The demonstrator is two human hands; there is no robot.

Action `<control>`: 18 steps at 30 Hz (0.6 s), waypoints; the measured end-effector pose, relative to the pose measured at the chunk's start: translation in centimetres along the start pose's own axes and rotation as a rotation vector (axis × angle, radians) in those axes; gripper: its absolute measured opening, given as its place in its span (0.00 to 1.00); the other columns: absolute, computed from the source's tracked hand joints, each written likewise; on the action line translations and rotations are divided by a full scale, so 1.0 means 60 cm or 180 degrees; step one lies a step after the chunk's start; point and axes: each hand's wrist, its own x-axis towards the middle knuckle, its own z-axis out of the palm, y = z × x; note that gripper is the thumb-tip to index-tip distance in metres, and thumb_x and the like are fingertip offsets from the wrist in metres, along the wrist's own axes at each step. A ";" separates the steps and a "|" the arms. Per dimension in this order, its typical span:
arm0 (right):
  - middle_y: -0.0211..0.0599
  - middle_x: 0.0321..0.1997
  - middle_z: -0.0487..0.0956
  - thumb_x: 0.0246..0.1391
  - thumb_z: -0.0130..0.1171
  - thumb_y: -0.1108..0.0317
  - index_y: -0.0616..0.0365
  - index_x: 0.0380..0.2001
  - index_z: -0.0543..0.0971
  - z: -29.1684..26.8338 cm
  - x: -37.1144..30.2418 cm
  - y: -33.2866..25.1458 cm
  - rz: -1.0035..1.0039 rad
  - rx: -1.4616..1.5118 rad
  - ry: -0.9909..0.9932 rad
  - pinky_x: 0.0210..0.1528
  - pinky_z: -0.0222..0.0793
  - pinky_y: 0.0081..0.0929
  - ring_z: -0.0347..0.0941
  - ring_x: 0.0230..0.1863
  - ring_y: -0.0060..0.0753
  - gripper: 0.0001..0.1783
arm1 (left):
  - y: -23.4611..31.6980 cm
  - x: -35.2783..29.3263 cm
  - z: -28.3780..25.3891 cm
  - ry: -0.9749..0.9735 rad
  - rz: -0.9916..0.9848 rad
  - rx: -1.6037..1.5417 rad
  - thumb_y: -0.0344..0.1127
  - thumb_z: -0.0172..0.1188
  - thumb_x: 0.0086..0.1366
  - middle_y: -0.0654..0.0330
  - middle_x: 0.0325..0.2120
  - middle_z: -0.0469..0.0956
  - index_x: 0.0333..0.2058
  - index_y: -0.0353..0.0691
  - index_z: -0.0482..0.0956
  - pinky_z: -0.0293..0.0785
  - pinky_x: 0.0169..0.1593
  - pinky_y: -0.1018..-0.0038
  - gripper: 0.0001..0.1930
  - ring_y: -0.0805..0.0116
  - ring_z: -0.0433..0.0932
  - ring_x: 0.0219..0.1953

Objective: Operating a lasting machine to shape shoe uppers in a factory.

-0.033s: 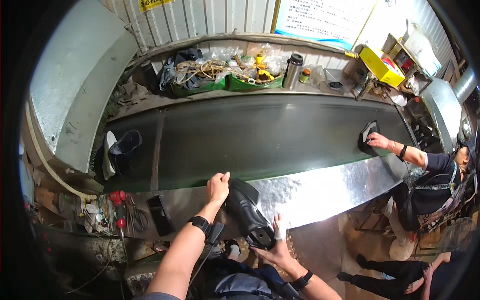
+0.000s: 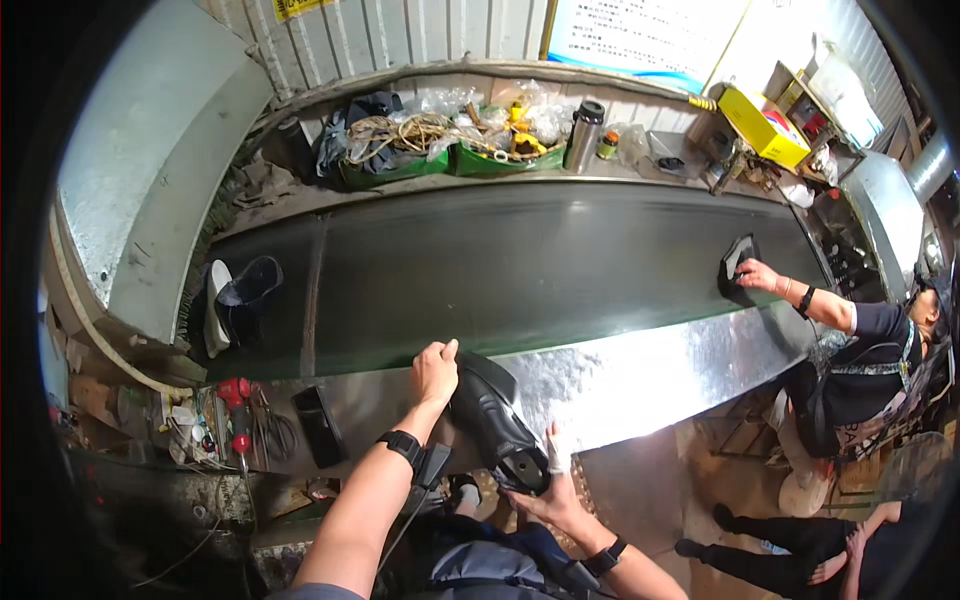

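A black shoe [image 2: 487, 420] lies tilted between my two hands, over the near edge of the metal ledge. My left hand [image 2: 434, 373] is closed at the shoe's far end, its thumb against the fingers; what it pinches, if anything, is hidden. Under and beside the near end, which shows a small hole, my right hand [image 2: 558, 500] grips the shoe. The right thumb, with a pale wrap at its base, points up along the side.
Beyond the ledge [image 2: 640, 385] runs a dark conveyor belt [image 2: 560, 260]. A dark boot [image 2: 250, 295] stands on its left end. At right, a co-worker's hand [image 2: 757, 276] holds a dark shoe piece. A phone [image 2: 318, 427] and red tool [image 2: 238, 410] lie left; another person sits lower right.
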 end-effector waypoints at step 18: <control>0.56 0.72 0.59 0.45 0.73 0.66 0.63 0.70 0.56 -0.069 -0.061 0.106 -0.0385 -0.0140 -0.1225 0.78 0.35 0.53 0.48 0.76 0.56 0.52 | 0.026 -0.124 0.025 -0.0133 -0.0748 0.0104 0.54 0.70 0.46 0.44 0.39 0.82 0.41 0.31 0.78 0.76 0.50 0.56 0.32 0.45 0.81 0.45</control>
